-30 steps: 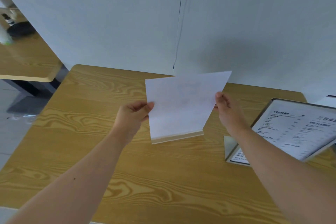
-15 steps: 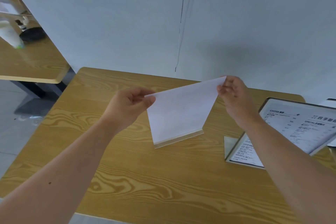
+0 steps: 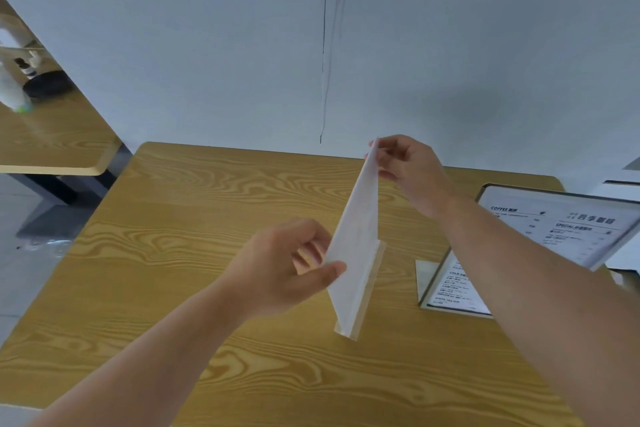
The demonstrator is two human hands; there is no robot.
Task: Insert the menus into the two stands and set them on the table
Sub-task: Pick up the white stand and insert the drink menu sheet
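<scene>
A menu stand (image 3: pixel 358 253) with a white sheet in it and a pale wooden base is held above the wooden table (image 3: pixel 194 218), turned nearly edge-on to me. My left hand (image 3: pixel 287 267) pinches its near lower corner. My right hand (image 3: pixel 408 166) pinches its far top corner. A second stand (image 3: pixel 519 246) with a printed menu in it stands tilted on the table at the right, partly hidden by my right forearm.
A white wall runs along the table's far edge. Another wooden table (image 3: pixel 52 146) at the left carries a black dish and bottles. A white object (image 3: pixel 623 191) sits at the right edge. Grey floor shows to the left.
The held stand has swung from facing me to nearly edge-on. My left hand came nearer and lower; my right hand moved farther and up. The camera tilted.
</scene>
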